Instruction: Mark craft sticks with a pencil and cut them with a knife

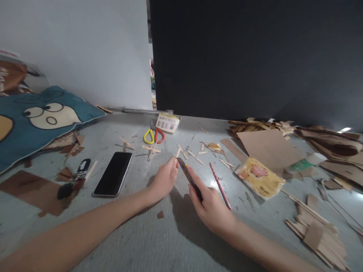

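Note:
My right hand [212, 204] is wrapped around a dark utility knife [187, 174], its front end slanting up to the left. That end meets the fingertips of my left hand [164, 177], which pinch a short piece of wooden craft stick [178, 152] poking out beyond them. Just how the blade touches the stick is too small to see. Beyond my hands lie several cut stick pieces [195, 156] and a little star of crossed sticks [152, 150]. A red pencil [219, 185] rests right of my right hand.
Scissors [153, 136] with yellow and red handles lie by a white packet [168, 122]. A phone [112, 174] and keys [75, 181] are left. To the right are a yellow packet [259, 177], cardboard [262, 145] and a stick pile [317, 230]. A blue cushion [53, 124] sits far left.

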Tool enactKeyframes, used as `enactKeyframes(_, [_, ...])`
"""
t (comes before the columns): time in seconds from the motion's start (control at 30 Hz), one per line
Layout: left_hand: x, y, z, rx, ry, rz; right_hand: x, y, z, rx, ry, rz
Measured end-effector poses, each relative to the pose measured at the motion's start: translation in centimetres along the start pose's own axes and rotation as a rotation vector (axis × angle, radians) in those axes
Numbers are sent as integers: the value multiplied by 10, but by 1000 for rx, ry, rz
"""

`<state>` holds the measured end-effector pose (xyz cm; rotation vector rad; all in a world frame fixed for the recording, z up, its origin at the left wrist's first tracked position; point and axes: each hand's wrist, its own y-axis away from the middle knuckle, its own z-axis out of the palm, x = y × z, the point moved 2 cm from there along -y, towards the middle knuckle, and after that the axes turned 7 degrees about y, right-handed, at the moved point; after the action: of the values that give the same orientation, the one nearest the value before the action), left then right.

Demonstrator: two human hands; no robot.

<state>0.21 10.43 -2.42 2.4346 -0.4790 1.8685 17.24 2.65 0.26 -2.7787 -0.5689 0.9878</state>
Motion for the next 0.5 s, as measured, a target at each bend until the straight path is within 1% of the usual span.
enactKeyframes(0.13, [-1, 0, 0, -5, 48, -9, -2, 0, -3, -4, -88, 48])
enactKeyframes(0.37, [0, -2, 2, -108, 362, -95, 4, -3, 0, 74, -347, 49])
enactKeyframes(0.5, [4, -3, 1, -148, 460, -95, 7, -3, 3, 44, -497, 160])
